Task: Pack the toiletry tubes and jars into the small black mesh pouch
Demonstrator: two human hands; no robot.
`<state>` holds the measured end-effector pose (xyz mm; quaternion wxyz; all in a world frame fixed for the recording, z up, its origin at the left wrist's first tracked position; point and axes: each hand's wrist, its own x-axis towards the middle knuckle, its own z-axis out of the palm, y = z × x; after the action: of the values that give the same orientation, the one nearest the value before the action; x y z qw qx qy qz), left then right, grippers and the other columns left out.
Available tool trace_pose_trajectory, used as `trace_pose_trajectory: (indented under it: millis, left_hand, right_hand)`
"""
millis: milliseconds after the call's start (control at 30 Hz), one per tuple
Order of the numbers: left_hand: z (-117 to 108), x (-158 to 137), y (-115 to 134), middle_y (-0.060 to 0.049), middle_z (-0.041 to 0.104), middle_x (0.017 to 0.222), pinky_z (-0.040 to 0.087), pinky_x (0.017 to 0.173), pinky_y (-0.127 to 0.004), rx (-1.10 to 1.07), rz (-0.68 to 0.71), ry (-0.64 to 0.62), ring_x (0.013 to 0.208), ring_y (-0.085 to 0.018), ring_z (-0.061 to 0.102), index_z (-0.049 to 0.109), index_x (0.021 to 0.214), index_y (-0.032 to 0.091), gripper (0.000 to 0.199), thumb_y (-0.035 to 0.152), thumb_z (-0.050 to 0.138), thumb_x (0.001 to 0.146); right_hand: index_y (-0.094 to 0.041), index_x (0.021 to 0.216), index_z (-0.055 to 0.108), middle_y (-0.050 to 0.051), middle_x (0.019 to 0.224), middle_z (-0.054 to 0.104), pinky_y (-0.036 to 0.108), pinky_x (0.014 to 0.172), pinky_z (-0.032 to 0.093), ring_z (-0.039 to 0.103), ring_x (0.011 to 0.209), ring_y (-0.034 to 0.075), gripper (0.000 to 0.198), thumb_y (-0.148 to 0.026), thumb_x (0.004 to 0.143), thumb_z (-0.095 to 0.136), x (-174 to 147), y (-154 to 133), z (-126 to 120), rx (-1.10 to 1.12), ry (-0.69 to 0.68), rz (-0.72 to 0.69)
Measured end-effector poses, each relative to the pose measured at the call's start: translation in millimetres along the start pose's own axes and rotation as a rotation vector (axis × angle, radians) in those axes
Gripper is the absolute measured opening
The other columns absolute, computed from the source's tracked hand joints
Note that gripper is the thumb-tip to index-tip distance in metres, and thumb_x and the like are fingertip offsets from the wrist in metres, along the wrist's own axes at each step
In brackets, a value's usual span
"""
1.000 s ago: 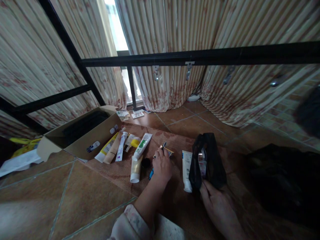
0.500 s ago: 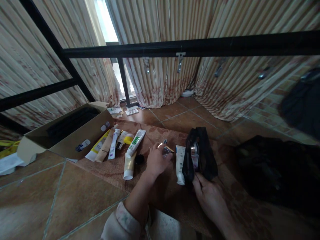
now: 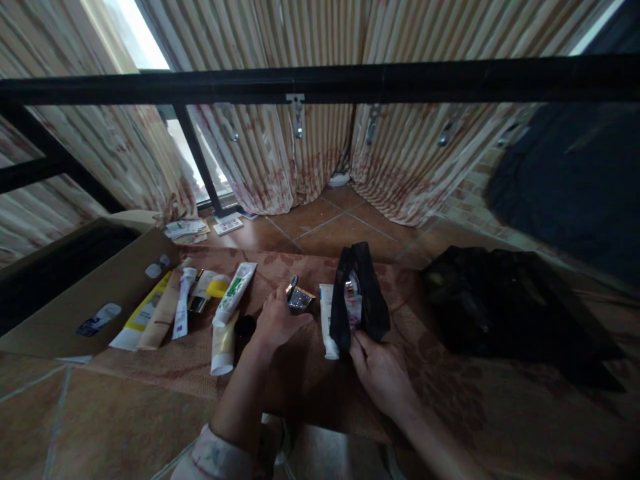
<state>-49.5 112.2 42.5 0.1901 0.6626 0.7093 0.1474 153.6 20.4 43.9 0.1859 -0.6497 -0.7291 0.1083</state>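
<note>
My left hand [image 3: 277,322] rests over the mat with its thumb spread away from the fingers. Right by its fingertips is a small dark, glittery container with gold-coloured edges [image 3: 301,300]; whether they touch it I cannot tell. My right hand [image 3: 383,373] grips the near end of a black pouch [image 3: 371,300], which stands with its mouth apart. Clear and pinkish items [image 3: 353,300] show inside. Against the pouch's left side lies a white tube [image 3: 327,323]. Left of my left hand are a round black lid [image 3: 245,327], a cream tube with a white cap [image 3: 223,347] and a white-green tube [image 3: 235,293].
Several more tubes, among them a beige tube [image 3: 163,313], lie beside a cardboard box [image 3: 65,313] at the left. A large black bag [image 3: 500,307] is on the right. A black metal bar [image 3: 320,83] crosses before the curtains [image 3: 260,147]. Papers [image 3: 186,229] lie beyond the mat.
The view has swung right, so things appear further left. My left hand has drawn back slightly from the glittery container, which shows more fully. My right hand keeps its grip on the pouch.
</note>
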Motion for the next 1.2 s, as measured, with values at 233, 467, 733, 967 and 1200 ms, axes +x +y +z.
trace_pose_trajectory:
  millis: [233,467,733,967,1200]
  left_hand:
    - [5.2,-2.0,6.9,-0.016,0.055,0.125,0.039,0.096,-0.038,0.157,0.015,-0.016,0.118,-0.032,0.049,0.034,0.137,0.014,0.085,0.043,0.069,0.065]
    - [12.2,-5.4,16.2,-0.018,0.057,0.119,0.039,0.095,-0.039,0.275,0.055,0.010,0.114,-0.033,0.051,0.036,0.135,0.009,0.077,0.047,0.061,0.073]
    - [10.7,-5.4,26.2,-0.020,0.059,0.115,0.043,0.088,-0.039,0.276,0.006,0.011,0.110,-0.034,0.055,0.040,0.131,0.009,0.065,0.049,0.051,0.081]
    - [8.5,1.3,19.6,-0.017,0.064,0.104,0.044,0.084,-0.038,0.253,-0.017,0.017,0.102,-0.031,0.060,0.049,0.121,0.012,0.045,0.040,0.044,0.087]
    - [5.3,2.7,18.1,-0.014,0.066,0.103,0.045,0.082,-0.036,0.224,-0.018,0.018,0.101,-0.029,0.061,0.054,0.115,0.014,0.036,0.035,0.045,0.087]
  right_hand:
    - [-0.021,0.089,0.067,0.003,0.063,0.068,0.025,0.054,0.028,0.062,0.054,0.013,0.041,-0.033,0.097,0.029,-0.3,0.3,-0.5,-0.003,-0.011,0.010]
    - [-0.023,0.093,0.067,0.002,0.070,0.070,0.022,0.056,0.031,0.064,0.059,0.012,0.033,-0.032,0.096,0.035,1.1,-6.6,-5.0,0.001,-0.024,0.041]
    - [-0.023,0.098,0.066,0.002,0.076,0.072,0.021,0.058,0.034,0.065,0.061,0.012,0.030,-0.033,0.096,0.037,2.2,-5.4,-3.5,0.031,-0.040,0.054]
    - [-0.023,0.093,0.066,0.001,0.073,0.071,0.023,0.057,0.032,0.065,0.060,0.012,0.033,-0.031,0.097,0.034,1.1,-7.9,-8.5,0.039,-0.033,0.044]
    - [-0.022,0.088,0.065,0.001,0.068,0.069,0.023,0.055,0.030,0.063,0.057,0.011,0.033,-0.031,0.096,0.034,1.0,-6.5,-5.5,0.022,-0.025,0.034]
